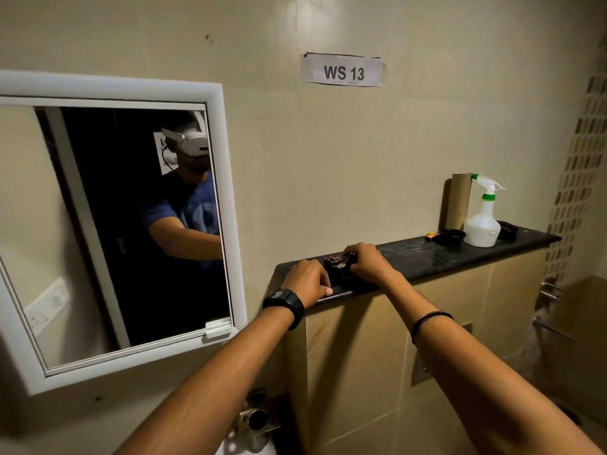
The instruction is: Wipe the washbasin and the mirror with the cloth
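Both forearms reach up to the dark shelf (427, 254) — the left hand (308, 282) curled at its front left edge, the right hand (369, 262) gripping the dark cloth (340, 262) bunched there. The mirror (111, 224) hangs left; a spray bottle (481, 221) stands near the right end.

- A dark stone shelf (410, 254) runs along the tiled wall, right of the mirror.
- A dark crumpled cloth (340, 262) lies near its left end, with both hands on it.
- Toward the right end stand a white spray bottle (481, 224) with a green collar and a cardboard tube (457, 200) against the wall.
- A small black bowl (452, 235) sits just beside the bottle, a small orange-and-yellow item (432, 237) to its left.
- Another dark object (507, 230) lies behind the bottle; too dim to tell.
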